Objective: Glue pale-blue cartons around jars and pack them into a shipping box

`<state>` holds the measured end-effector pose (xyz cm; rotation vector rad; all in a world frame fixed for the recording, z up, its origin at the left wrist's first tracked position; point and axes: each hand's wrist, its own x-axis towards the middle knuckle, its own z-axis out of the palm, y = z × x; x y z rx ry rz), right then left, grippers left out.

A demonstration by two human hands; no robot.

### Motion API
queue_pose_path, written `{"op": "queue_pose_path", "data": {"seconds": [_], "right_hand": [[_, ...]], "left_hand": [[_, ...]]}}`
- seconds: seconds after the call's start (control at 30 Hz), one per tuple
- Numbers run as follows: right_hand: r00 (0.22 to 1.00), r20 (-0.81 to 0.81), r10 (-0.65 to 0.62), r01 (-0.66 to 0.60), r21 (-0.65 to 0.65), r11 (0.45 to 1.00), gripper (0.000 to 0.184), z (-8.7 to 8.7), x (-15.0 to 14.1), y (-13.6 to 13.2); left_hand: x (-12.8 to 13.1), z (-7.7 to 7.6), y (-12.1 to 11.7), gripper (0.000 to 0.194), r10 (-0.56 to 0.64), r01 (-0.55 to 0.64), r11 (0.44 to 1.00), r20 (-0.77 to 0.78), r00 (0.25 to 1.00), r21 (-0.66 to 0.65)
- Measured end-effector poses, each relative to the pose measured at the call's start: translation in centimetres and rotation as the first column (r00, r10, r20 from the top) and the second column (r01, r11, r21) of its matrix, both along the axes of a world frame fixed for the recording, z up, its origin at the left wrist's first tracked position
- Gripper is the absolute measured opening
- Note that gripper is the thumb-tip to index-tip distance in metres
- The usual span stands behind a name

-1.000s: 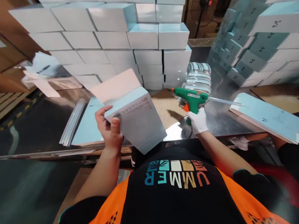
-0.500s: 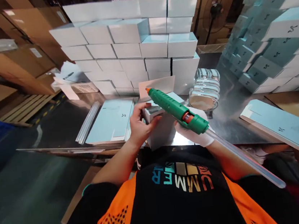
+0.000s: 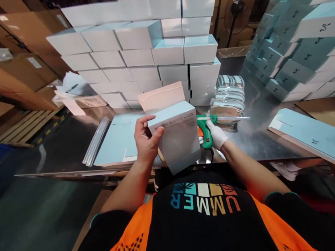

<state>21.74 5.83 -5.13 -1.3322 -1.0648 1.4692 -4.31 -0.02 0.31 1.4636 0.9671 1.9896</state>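
A white box (image 3: 178, 138) is held tilted at the near edge of the worktop (image 3: 257, 145), its lower corner reaching past that edge toward the person's shirt. Its raised flap (image 3: 162, 96) points away. The bare left grip (image 3: 146, 140) clasps the box's left side, thumb on the printed face. The gloved right grip (image 3: 217, 135) is wrapped around a green glue gun (image 3: 207, 133), whose front end is hidden behind the box's right edge. Left, flat cartons (image 3: 117, 140) and clear sticks (image 3: 96, 142) leave little room beside the box. Behind, stacked boxes (image 3: 139, 57) form a wall. Right, past the wrapped bundle (image 3: 227, 95), bare metal extends to a flat carton (image 3: 315, 138) overhanging the near edge.
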Motion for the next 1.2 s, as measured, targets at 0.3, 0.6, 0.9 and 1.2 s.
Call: {"op": "queue_pose_path", "data": {"seconds": [0.3, 0.6, 0.9, 1.2], "right_hand": [[0.994, 0.048, 0.098, -0.108, 0.53, 0.841, 0.099, 4.1, 0.8, 1.0], [0.925, 0.309, 0.222, -0.377, 0.826, 0.419, 0.056, 5.1, 0.9, -0.6], [0.848, 0.53, 0.001, -0.528, 0.845, 0.078, 0.044, 5.4, -1.2, -1.3], [0.041, 0.97, -0.24, -0.386, 0.237, 0.892, 0.063, 6.6, 11.1, 8.3]], "left_hand": [[0.7, -1.1, 0.9, 0.067, -0.088, 0.086, 0.996, -0.128, 0.988, -0.022], [0.8, -1.9, 2.2, 0.044, -0.03, 0.106, 0.955, -0.264, 0.964, 0.277], [-2.2, 5.7, 1.3, 0.056, 0.075, 0.269, 0.95, -0.949, 0.305, 0.161], [-6.0, 4.8, 1.6, 0.11, 0.365, -0.4, 0.917, -0.43, 0.826, 0.011]]}}
